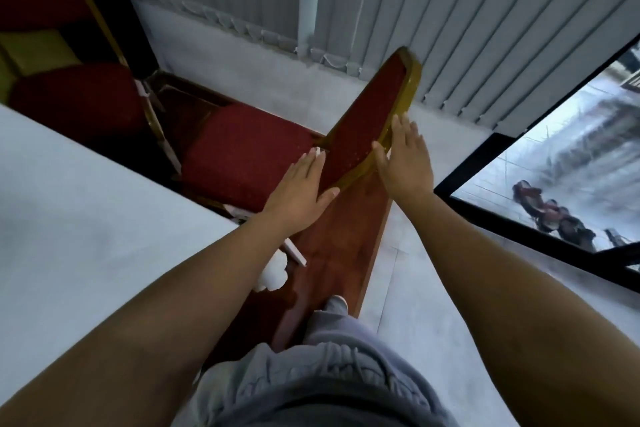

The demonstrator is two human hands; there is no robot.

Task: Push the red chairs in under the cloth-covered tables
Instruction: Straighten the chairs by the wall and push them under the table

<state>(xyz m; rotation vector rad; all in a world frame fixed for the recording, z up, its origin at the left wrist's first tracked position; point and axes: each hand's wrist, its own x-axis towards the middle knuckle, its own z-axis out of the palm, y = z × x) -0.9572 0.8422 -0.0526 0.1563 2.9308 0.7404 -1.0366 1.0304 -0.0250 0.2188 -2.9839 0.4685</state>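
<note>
A red chair with a gold frame stands ahead of me, its seat partly beside the white cloth-covered table at my left. Its red backrest rises toward me. My left hand lies flat with straight fingers against the front of the backrest near its top edge. My right hand lies flat with straight fingers on the gold top rail at the back side. Neither hand curls around the frame.
A second red chair stands further left by the table. Grey vertical blinds hang ahead, and a glass window with a black frame is at the right. My grey trousers and a wooden strip of floor are below.
</note>
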